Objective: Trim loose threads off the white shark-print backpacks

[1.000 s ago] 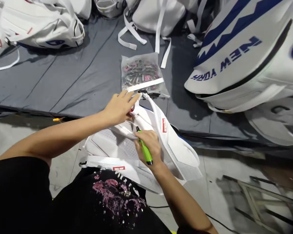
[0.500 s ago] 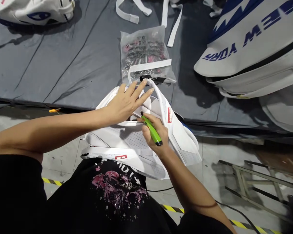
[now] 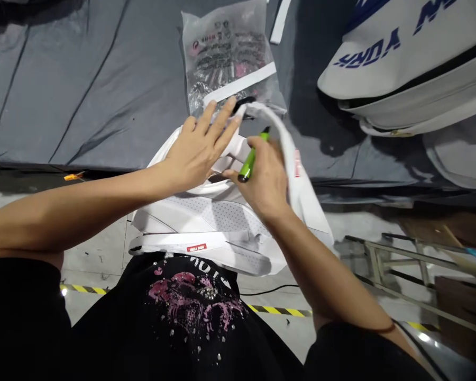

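Observation:
A white bag [image 3: 222,211] with straps and small red labels lies across the table's front edge, close to my body. My left hand [image 3: 198,145] rests spread on its upper part, fingers apart. In my right hand [image 3: 267,177] is a green pen [image 3: 254,156] with black ends, held across the palm and tilted. That hand is under a raised white strap [image 3: 289,143], with its thumb near the bag's opening. Just beyond my fingertips lies a clear plastic pouch [image 3: 230,47] with a white webbing piece [image 3: 241,82] across it.
A large white and blue bag [image 3: 365,63] with lettering stands at the right on the grey-covered table [image 3: 143,79]. Another strap end [image 3: 280,26] lies beyond the pouch. A metal frame [image 3: 376,264] is on the floor at the right.
My right hand has moved up, under the strap, and the pen has turned the other way in it. The strap arches farther right. The camera view has shifted slightly.

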Action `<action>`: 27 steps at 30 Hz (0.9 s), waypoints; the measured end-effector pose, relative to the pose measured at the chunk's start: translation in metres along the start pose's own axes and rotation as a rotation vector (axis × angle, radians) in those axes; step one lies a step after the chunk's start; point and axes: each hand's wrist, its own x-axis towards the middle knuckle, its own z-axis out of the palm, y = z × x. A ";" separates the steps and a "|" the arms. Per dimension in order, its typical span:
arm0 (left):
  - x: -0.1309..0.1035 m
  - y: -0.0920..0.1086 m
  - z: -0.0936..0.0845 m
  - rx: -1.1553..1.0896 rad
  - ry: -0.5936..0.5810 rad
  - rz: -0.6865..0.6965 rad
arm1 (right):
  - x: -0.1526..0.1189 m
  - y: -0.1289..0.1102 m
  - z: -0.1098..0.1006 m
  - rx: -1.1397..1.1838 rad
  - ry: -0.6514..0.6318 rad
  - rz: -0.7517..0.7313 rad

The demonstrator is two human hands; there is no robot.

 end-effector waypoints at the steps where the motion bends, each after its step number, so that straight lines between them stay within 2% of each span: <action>1: 0.001 0.000 -0.002 -0.013 -0.025 -0.017 | 0.007 -0.003 0.004 -0.034 -0.063 0.004; 3: 0.003 0.002 -0.004 -0.042 -0.079 -0.038 | 0.017 -0.011 0.016 -0.087 -0.130 0.022; 5: 0.006 0.003 -0.005 -0.035 -0.118 -0.057 | 0.024 -0.018 0.030 -0.121 -0.135 0.060; 8: 0.009 0.003 -0.003 -0.011 -0.108 -0.069 | 0.026 -0.023 0.041 -0.143 -0.135 0.102; 14: 0.001 -0.002 0.001 -0.019 -0.065 0.075 | 0.009 -0.025 0.022 -0.139 -0.157 0.057; 22: 0.000 0.003 0.000 -0.018 -0.082 -0.007 | 0.005 -0.017 0.021 -0.069 -0.096 0.016; 27: 0.001 -0.001 0.002 -0.043 -0.071 -0.011 | -0.024 -0.012 0.000 0.066 -0.021 -0.050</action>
